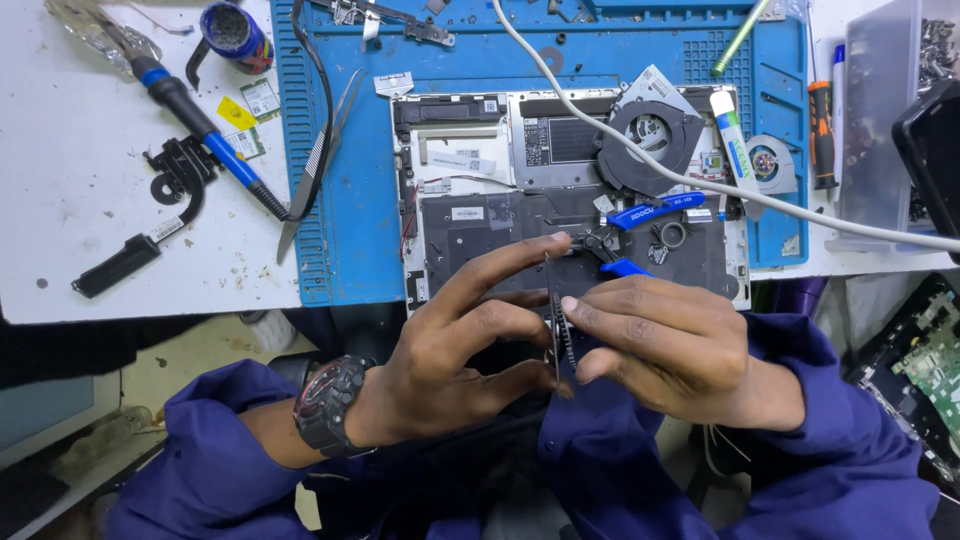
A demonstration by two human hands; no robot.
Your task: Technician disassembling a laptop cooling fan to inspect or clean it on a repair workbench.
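Note:
Both my hands hold a thin black fan part, seen edge-on, in front of my chest. My left hand, with a black watch on its wrist, pinches it from the left, index finger stretched over its top. My right hand grips it from the right with thumb and fingers. Just beyond my hands lies an opened laptop chassis on a blue work mat. Blue-handled cutters rest on the chassis near my right fingertips.
A round black fan and a white tube lie on the chassis. A white cable crosses it. Tweezers and a blue-handled soldering iron lie left. A clear plastic box stands right, with a green circuit board below it.

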